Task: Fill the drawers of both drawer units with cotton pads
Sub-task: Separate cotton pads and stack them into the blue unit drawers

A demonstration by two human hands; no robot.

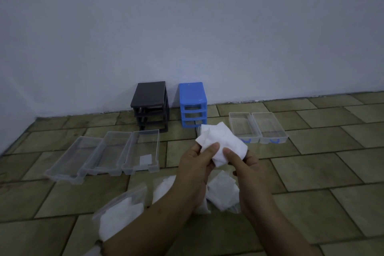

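- The pale blank wall [187, 16] fills the upper half of the view, and the floor of olive-brown rectangular tiles [311, 162] meets it along the base.
- The black plastic drawer frame [150, 104] stands against the wall with its three slots open at the front; it serves as landmark here.
- The blue plastic drawer frame [193, 104] stands just right of the black frame, also against the wall, all three slots open.
- Three long clear plastic drawers [108, 153] lie side by side on the floor in front of the black frame and to its left; the one nearest the frame has a small white square [146, 159] in it.
- Two shorter clear plastic drawers with blue handles [258, 128] sit touching each other, well right of the black frame, past the blue one.
- Clear plastic bags of white cotton pads [118, 214] lie on the floor, far nearer the camera than the black frame, partly under the forearms.
- A bunch of white cotton pads [218, 141] is held up in front of the black frame and to its right.
- The left hand [197, 164] and right hand [247, 169] both pinch that bunch, thumbs pressed on its front.
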